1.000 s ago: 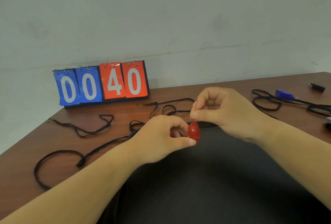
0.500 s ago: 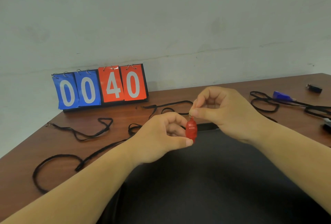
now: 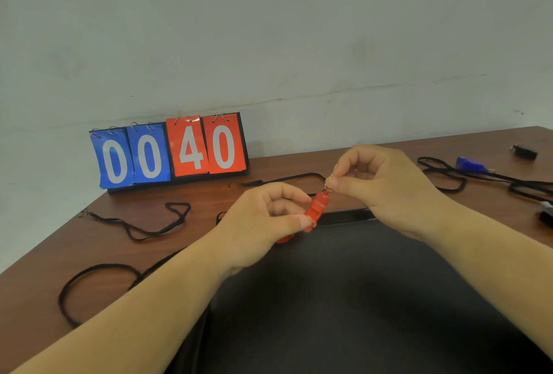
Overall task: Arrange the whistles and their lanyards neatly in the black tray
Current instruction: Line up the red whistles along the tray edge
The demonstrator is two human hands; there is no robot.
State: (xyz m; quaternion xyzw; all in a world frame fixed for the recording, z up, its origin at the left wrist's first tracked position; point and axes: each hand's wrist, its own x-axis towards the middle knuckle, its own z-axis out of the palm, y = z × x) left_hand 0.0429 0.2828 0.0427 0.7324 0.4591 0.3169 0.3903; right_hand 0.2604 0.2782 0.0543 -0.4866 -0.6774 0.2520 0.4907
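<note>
Red whistle [image 3: 317, 209] was held in the air just above the 12 o'clock rim of the black tray [image 3: 347, 216], tilted, with its ring end toward 1 o'clock.

Left hand [image 3: 263, 218] gripped the whistle body between the thumb and a curled forefinger. Right hand [image 3: 386, 185] pinched the small metal ring [image 3: 327, 186] at the upper end with thumb and forefinger, other fingers curled in.

Judgement: the left hand steadied the body so the right could work the ring, probably to thread or free a cord. Could not tell whether any cord was attached.

Loose black lanyards [image 3: 140, 231] lay on the table [image 3: 45, 269] at the tray's 9 to 10 o'clock. Blue whistle [image 3: 471, 163] lay with its own cord at 2 o'clock, well apart from the tray. Since all of these sat outside the tray, the task was judged at an early stage.

Flip scoreboard [image 3: 170, 152] reading 0040 stood at 11 o'clock against the wall.
</note>
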